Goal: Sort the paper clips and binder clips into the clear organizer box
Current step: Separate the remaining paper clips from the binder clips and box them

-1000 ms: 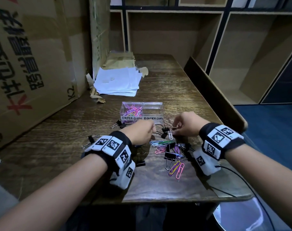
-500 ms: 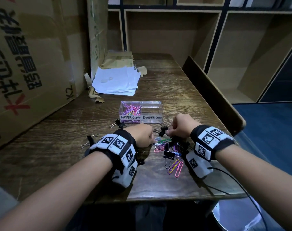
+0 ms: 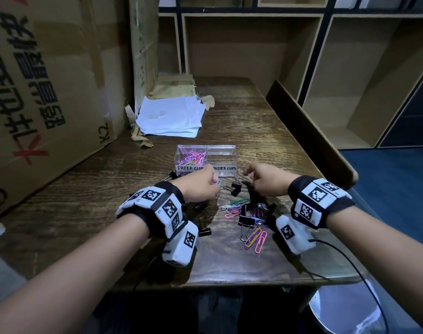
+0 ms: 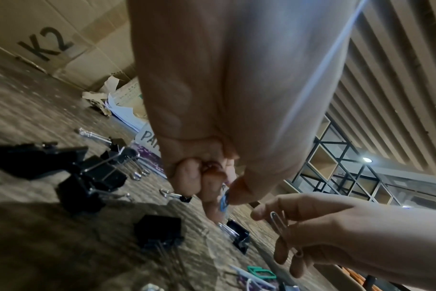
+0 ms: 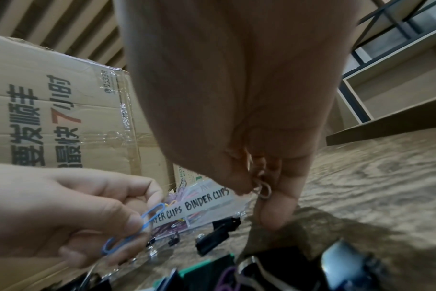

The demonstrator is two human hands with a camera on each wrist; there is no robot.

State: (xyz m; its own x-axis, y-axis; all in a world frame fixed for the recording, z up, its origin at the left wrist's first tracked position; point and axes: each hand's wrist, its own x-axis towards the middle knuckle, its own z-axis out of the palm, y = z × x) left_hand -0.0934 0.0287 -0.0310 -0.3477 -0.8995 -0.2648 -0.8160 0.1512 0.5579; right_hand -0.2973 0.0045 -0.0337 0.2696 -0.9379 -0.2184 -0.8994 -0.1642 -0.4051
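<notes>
The clear organizer box (image 3: 223, 150) stands mid-table, labelled PAPER CLIPS on the left and BINDER CLIPS on the right. Coloured paper clips (image 3: 193, 159) lie in its left compartment; the right one looks empty. My left hand (image 3: 215, 183) hovers just in front of the box and pinches a blue paper clip (image 5: 135, 226). My right hand (image 3: 250, 173) is level with it to the right, thumb and finger pinching a silver paper clip (image 5: 261, 189). Below the hands lies a mixed pile of coloured paper clips (image 3: 255, 238) and black binder clips (image 3: 245, 219).
More binder clips (image 3: 204, 231) lie scattered left of the pile. A stack of white paper (image 3: 171, 116) sits at the back left beside a big cardboard box (image 3: 49, 92). A wooden board (image 3: 309, 131) borders the table's right edge. A metal stool (image 3: 338, 309) stands below right.
Both hands have lifted off the pile and moved forward toward the box, each carrying a paper clip. The hands have drawn slightly apart.
</notes>
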